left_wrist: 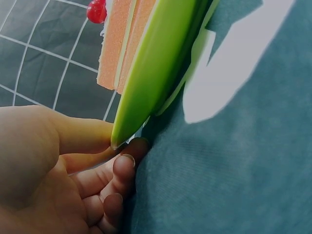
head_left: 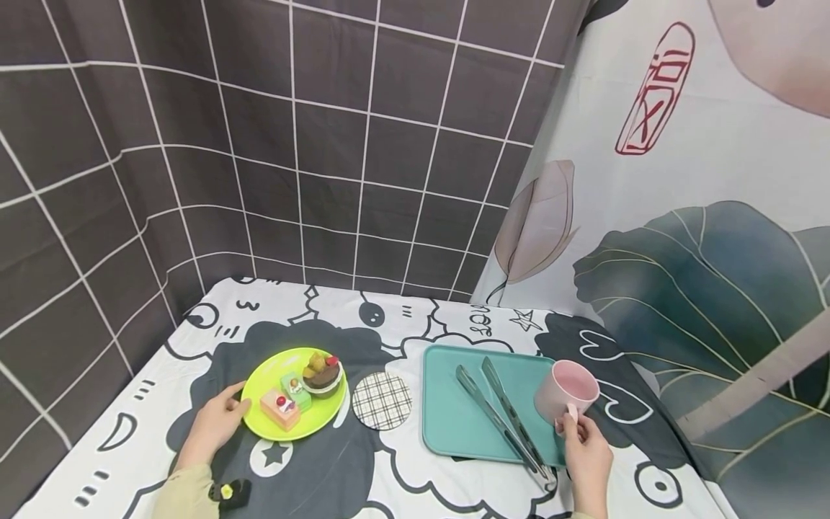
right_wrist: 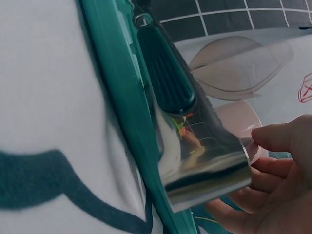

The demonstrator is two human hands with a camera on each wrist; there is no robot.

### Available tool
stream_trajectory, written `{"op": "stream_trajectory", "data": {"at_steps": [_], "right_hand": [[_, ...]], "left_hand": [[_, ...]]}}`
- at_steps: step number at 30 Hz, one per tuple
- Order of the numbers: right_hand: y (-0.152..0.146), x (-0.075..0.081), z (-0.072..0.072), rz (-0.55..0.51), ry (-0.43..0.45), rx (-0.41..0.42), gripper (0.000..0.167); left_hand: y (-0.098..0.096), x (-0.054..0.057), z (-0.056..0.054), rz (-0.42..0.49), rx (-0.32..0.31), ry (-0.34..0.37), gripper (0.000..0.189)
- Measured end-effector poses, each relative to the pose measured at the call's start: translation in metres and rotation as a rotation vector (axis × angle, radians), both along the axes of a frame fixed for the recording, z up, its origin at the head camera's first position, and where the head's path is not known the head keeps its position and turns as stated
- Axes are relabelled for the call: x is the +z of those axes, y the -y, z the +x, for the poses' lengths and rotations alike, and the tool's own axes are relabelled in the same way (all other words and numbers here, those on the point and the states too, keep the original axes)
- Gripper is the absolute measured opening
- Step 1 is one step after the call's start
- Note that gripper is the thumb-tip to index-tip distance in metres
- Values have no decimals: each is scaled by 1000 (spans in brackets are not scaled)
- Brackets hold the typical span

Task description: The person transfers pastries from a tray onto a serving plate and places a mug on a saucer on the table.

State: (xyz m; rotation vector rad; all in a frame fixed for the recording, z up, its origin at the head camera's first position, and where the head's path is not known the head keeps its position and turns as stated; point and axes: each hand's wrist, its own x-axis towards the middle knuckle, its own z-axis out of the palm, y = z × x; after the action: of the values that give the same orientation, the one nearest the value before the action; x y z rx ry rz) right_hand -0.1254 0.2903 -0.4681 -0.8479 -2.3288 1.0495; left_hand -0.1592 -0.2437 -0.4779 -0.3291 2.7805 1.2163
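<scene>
At the left of the head view, my left hand (head_left: 217, 422) pinches the near-left rim of a lime-green plate (head_left: 279, 364). On it sit a pink square cake (head_left: 279, 412), a green one (head_left: 295, 391) and a chocolate cupcake (head_left: 322, 375) topped with fruit. In the left wrist view, the thumb lies on top of the plate rim (left_wrist: 156, 63) and fingers are underneath. My right hand (head_left: 588, 454) grips the handle of a pink mug (head_left: 551, 393) by the teal tray's right edge. Whether the mug touches the tray (head_left: 447, 404) I cannot tell.
Metal tongs (head_left: 512, 412) lie slantwise on the tray, their handle end past its near edge; the right wrist view shows that end (right_wrist: 209, 146) close up. Between plate and tray lies a round checked coaster (head_left: 382, 401). A dark grid curtain (head_left: 337, 144) hangs behind the patterned tablecloth.
</scene>
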Motion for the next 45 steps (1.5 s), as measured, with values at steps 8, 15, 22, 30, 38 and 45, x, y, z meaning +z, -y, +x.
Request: {"op": "stream_trajectory", "data": {"at_steps": [8,15,22,30,38,45], "right_hand": [[0,0,1,-82,-36,35,35],[0,0,3,-125,-48,62,32],[0,2,4,-317,-56,148,29],[2,2,4,-502,-103,154,42],[5,1,3,-603,-195,133,33],[-5,-16,-1,-627,-246,35,37]], "left_hand": [[1,-2,0,2,-5,-7,52],[1,-2,-1,1,-7,5,53],[0,-2,0,-2,-10,0,53],[0,-1,0,-3,-9,3,52],[1,-1,-1,2,-17,11,53],[1,0,-1,-4,-17,15,54]]}}
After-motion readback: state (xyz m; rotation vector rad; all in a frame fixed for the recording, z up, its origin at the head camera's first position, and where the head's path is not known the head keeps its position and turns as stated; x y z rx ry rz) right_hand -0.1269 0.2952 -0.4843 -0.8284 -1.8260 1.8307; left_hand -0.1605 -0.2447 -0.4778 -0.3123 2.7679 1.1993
